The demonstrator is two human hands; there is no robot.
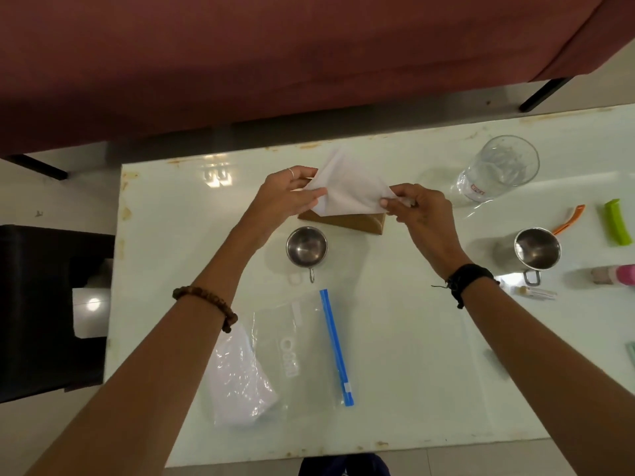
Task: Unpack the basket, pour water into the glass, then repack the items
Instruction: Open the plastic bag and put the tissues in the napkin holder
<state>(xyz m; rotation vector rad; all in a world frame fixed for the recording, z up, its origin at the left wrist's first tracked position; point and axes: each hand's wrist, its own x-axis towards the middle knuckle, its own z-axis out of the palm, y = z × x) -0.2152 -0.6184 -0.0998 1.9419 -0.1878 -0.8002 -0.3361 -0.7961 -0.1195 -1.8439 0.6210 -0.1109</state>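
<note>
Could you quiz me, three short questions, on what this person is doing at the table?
1. True or false: both hands grip the white paper.
2. Which lies nearest the person? A. drinking glass B. zip bag C. green clip
3. Fill in: the left hand and right hand hold the paper above a brown ____.

Key: 1 true; 2 B; 3 holder, a wooden-looking stand.

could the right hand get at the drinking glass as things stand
Probably yes, once freed: the right hand now pinches the white paper together with the left hand, but bare table lies between it and the glass.
</note>
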